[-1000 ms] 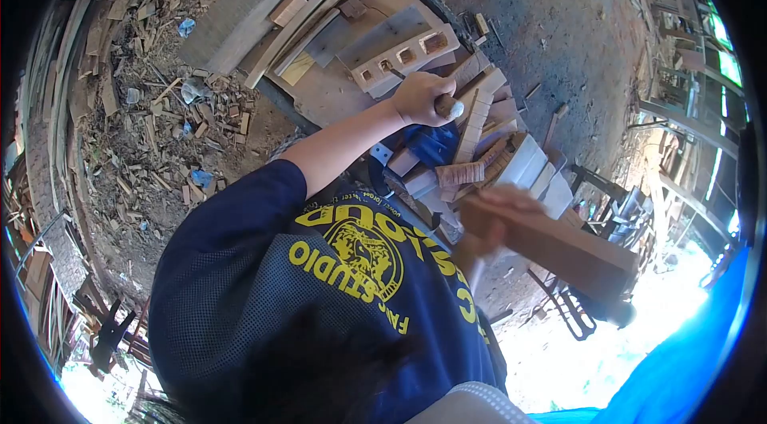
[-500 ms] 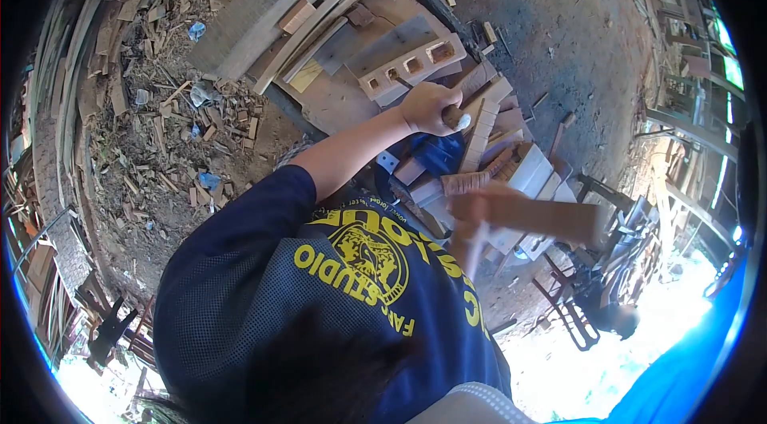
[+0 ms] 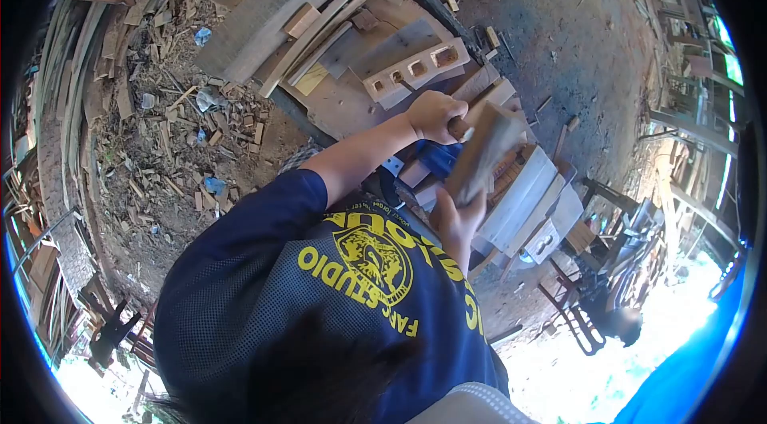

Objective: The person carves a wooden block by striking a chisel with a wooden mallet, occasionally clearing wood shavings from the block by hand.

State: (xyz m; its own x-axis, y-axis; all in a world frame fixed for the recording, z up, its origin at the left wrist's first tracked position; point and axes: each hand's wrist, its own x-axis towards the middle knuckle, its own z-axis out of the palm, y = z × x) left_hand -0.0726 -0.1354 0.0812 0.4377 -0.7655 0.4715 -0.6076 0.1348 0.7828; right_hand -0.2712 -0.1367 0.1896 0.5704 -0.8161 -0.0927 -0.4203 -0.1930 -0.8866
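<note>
My left hand (image 3: 435, 116) is closed around the handle of a chisel (image 3: 406, 84). Its thin shaft points toward a light wooden block (image 3: 411, 70) with several rectangular holes cut in its face; exactly where the tip rests is hard to see. My right hand (image 3: 462, 220) grips the lower end of a thick wooden club (image 3: 486, 151). The club's upper part lies beside the butt of the chisel handle, close to or touching it. Under my hands are a dark blue cloth or bag (image 3: 439, 157) and stacked wood pieces.
A worktable (image 3: 335, 108) carries boards and offcuts, with a long curved strip (image 3: 331, 21) along its left side. A wide plank (image 3: 280, 9) lies beyond it. Wood scraps (image 3: 216, 128) litter the ground at left. A chair (image 3: 571, 308) stands at lower right.
My right hand has swung the club from pointing right to up beside the chisel's butt. My left hand keeps its hold near the same spot on the holed block.
</note>
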